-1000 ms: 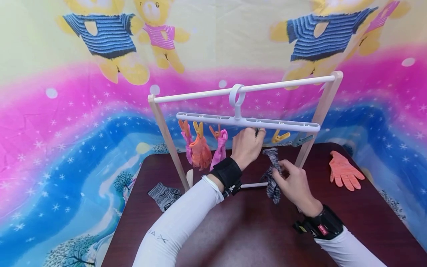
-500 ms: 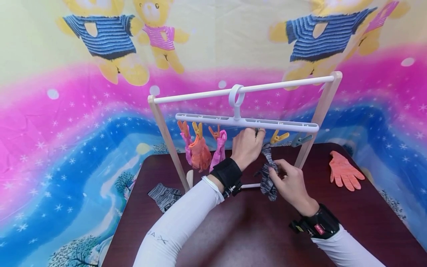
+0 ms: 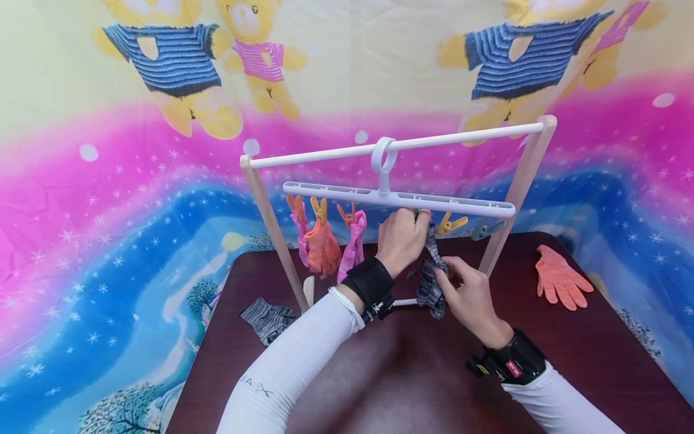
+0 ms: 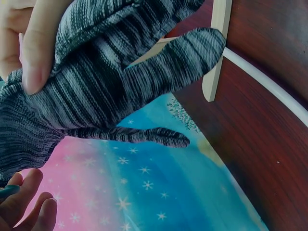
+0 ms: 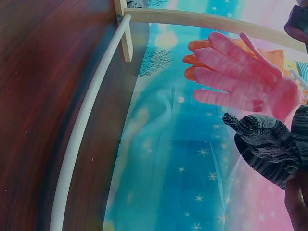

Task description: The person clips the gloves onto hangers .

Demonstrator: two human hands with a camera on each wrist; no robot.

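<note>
In the head view, my left hand [image 3: 402,240] is raised under the white hanger [image 3: 455,205], pinching a clothespin mostly hidden by the fingers. A bit of teal clothespin [image 4: 8,191] shows at the fingers in the left wrist view. My right hand [image 3: 473,295] pinches a grey-black striped knit glove [image 3: 432,289], its cuff up near the left fingertips. Whether the cuff sits inside the clothespin's mouth cannot be seen. To the right of the left hand, a yellow clothespin [image 3: 452,223] and a grey-blue clothespin [image 3: 487,229] hang with nothing in them.
A wooden stand with a white top bar [image 3: 461,137] carries the hanger. Pink gloves [image 3: 352,247] and an orange glove [image 3: 323,247] hang from clothespins at left. On the table [image 3: 368,386] lie another striped glove [image 3: 268,319] and an orange glove [image 3: 561,277].
My right hand has moved the striped glove left and upward, bringing its cuff to the left fingertips. The left hand stays in place, and the hanger has shifted slightly left.
</note>
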